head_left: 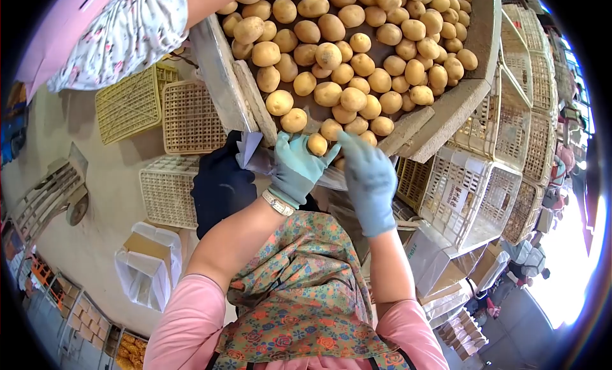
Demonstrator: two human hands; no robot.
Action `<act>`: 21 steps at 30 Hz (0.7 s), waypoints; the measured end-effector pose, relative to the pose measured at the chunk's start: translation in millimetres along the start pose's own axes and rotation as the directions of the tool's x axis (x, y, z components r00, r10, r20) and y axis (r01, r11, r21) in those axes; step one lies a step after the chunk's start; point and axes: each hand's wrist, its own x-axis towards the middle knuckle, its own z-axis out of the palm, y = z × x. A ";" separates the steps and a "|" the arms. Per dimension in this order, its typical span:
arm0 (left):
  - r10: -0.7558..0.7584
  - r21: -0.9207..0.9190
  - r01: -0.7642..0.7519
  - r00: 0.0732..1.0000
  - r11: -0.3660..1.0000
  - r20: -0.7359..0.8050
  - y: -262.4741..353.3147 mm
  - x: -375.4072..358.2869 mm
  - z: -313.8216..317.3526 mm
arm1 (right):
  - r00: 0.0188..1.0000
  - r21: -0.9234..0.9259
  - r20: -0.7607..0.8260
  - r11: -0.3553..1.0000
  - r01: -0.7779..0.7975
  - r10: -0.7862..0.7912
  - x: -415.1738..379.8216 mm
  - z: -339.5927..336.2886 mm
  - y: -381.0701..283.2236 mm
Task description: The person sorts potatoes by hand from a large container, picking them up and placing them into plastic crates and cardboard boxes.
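Many tan potatoes [352,99] lie on a sloping sorting table [376,51] that narrows toward me. At its mouth my left hand [298,172], in a teal and grey glove, is cupped around a potato [317,144], with thumb and fingers on either side of it. My right hand [370,185], gloved in blue-grey, reaches over the mouth beside several potatoes. Motion blurs its fingertips, so whether they grip anything cannot be made out. Below both hands, clear plastic [331,179] lines the opening, partly hidden by my wrists.
Wooden boards [245,96] edge the table. Plastic crates stand at left, including a yellow crate [131,105], and white crates [468,191] are stacked at right. A lined carton [150,265] and a hand cart [51,198] are on the floor. Another person's floral sleeve [124,38] reaches in top left.
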 end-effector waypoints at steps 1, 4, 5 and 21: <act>-0.018 0.095 0.007 0.993 0.995 0.121 0.7 4.6 -14.8 | 0.984 -0.088 0.002 0.980 0.176 -0.177 13.2 3.5 -6.0; -0.007 0.001 0.007 0.981 1.000 -0.196 -3.0 0.8 7.4 | 0.944 -0.262 0.301 0.940 0.216 -0.134 31.0 31.0 -4.2; 0.002 -0.025 -0.007 0.984 1.000 -0.180 -2.9 4.0 3.1 | 0.948 -0.272 0.294 0.940 0.208 -0.125 29.0 25.6 -3.8; -0.026 -0.106 0.028 0.999 0.994 0.019 -6.6 0.9 6.8 | 0.994 -0.370 -0.070 0.927 0.054 -0.086 -24.9 -14.3 10.4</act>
